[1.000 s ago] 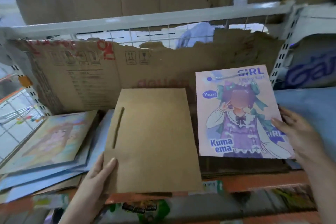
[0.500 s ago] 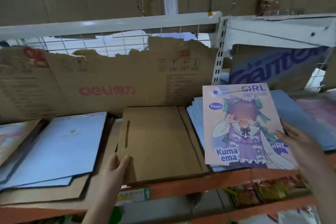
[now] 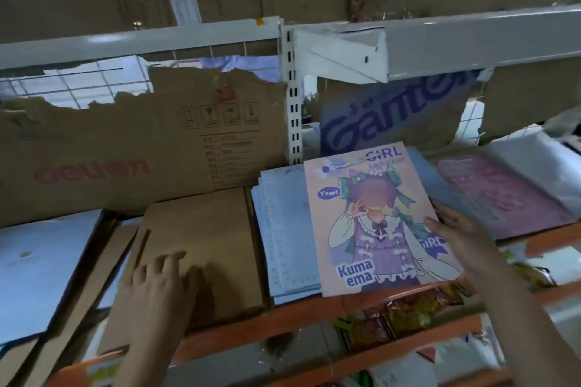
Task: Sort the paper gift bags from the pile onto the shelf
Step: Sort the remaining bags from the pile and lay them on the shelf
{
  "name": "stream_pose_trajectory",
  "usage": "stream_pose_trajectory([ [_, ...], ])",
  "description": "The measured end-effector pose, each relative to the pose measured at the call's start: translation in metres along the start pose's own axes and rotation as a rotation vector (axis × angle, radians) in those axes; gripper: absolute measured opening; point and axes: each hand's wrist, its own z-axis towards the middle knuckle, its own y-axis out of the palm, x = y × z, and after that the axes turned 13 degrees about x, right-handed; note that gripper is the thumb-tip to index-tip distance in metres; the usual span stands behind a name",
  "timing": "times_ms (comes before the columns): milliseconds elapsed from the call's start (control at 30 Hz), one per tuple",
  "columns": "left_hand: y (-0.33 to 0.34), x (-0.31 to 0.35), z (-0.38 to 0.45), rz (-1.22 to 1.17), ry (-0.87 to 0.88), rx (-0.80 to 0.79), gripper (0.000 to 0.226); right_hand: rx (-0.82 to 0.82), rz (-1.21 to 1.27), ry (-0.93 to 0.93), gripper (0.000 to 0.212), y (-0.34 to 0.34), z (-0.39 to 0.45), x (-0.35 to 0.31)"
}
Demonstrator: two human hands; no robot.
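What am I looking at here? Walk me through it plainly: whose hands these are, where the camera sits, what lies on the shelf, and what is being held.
There is no machine. A person wears a camera on the head, so the single view looks forward and down at their own two hands.

The left hand rests flat, fingers spread, on a plain brown paper bag lying on the shelf. The right hand holds the right edge of a pink gift bag printed with a cartoon girl; it lies on a stack of pale blue bags.

Further left lies a light blue bag; to the right, blurred purple bags. Torn cardboard stands along the back.
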Motion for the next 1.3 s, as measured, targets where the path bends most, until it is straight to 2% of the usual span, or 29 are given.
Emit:
stream_pose_trajectory([
  [133, 0.011, 0.077, 0.004, -0.146, 0.243, 0.050, 0.025, 0.089, -0.010, -0.030, 0.042, -0.043, 0.017, 0.001],
  [233, 0.021, 0.137, 0.008, -0.211, 0.369, 0.061, 0.026, 0.143, -0.052, -0.055, 0.032, -0.079, 0.033, -0.002],
  [433, 0.037, 0.245, 0.008, -0.302, 0.478, 0.038, 0.030, 0.239, -0.070, -0.134, 0.030, -0.145, 0.081, -0.019],
  [500, 0.044, 0.272, 0.010, -0.305, 0.488, 0.028, 0.029, 0.206, -0.056, -0.130, 0.024, -0.165, 0.103, -0.022],
  [533, 0.047, 0.284, 0.011, -0.302, 0.500, 0.025, 0.028, 0.157, -0.038, -0.121, 0.033, -0.175, 0.115, -0.024],
  [600, 0.055, 0.305, 0.012, -0.298, 0.523, 0.021, 0.027, 0.134, 0.014, -0.095, 0.066, -0.191, 0.142, -0.024],
  [667, 0.062, 0.321, 0.013, -0.299, 0.514, 0.016, 0.025, 0.089, 0.057, -0.066, 0.076, -0.207, 0.174, -0.014],
  [733, 0.068, 0.336, 0.012, -0.305, 0.503, 0.023, 0.024, 0.114, 0.012, -0.078, 0.085, -0.217, 0.203, -0.008],
  [767, 0.070, 0.343, 0.010, -0.306, 0.496, 0.017, 0.024, 0.140, -0.009, -0.096, 0.082, -0.222, 0.217, -0.003],
  [900, 0.074, 0.366, 0.000, -0.282, 0.464, 0.003, 0.022, 0.066, -0.150, -0.119, 0.035, -0.212, 0.249, -0.005],
  [1133, 0.077, 0.401, -0.020, -0.175, 0.378, -0.002, 0.025, -0.030, -0.505, -0.347, 0.030, -0.193, 0.295, 0.006],
  [1300, 0.069, 0.415, -0.034, -0.110, 0.287, -0.060, 0.033, -0.091, -0.554, -0.407, 0.031, -0.199, 0.304, 0.023],
])
